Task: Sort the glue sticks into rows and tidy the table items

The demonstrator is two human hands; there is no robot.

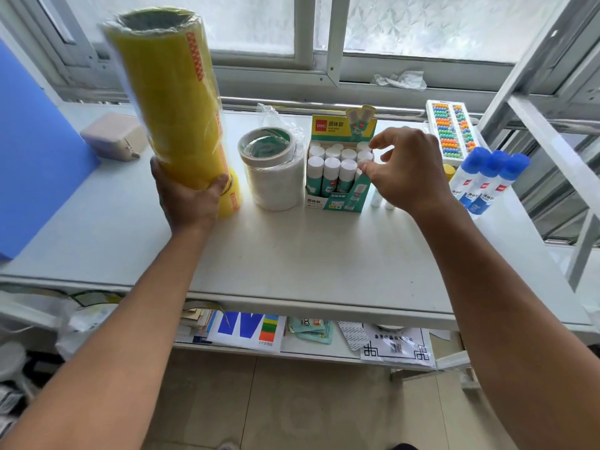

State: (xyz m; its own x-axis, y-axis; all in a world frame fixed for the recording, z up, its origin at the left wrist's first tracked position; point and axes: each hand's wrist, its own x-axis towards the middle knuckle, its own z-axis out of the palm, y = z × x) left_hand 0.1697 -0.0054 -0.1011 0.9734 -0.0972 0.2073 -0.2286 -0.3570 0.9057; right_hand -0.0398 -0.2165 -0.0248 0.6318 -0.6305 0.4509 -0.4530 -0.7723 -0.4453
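Note:
A green and white display box [334, 203] stands mid-table, holding several white-capped glue sticks [331, 172] upright in rows. My right hand [406, 170] hovers at the box's right side, fingers apart, fingertips touching the caps of the rightmost sticks. My left hand [191, 196] grips the bottom of a tall wrapped stack of yellow tape rolls [172, 102], lifted and tilted left above the table. One more yellow tape roll [232, 196] sits on the table behind that hand. Two small white sticks [376, 198] lie just right of the box, partly hidden by my right wrist.
A stack of white tape rolls [272, 170] stands left of the box. Three blue-capped liquid glue bottles [487, 180] and a colourful bead abacus [451, 131] are at the right. A beige pouch [113, 136] and a blue board [35, 157] sit left. A metal frame [552, 151] slants at the right.

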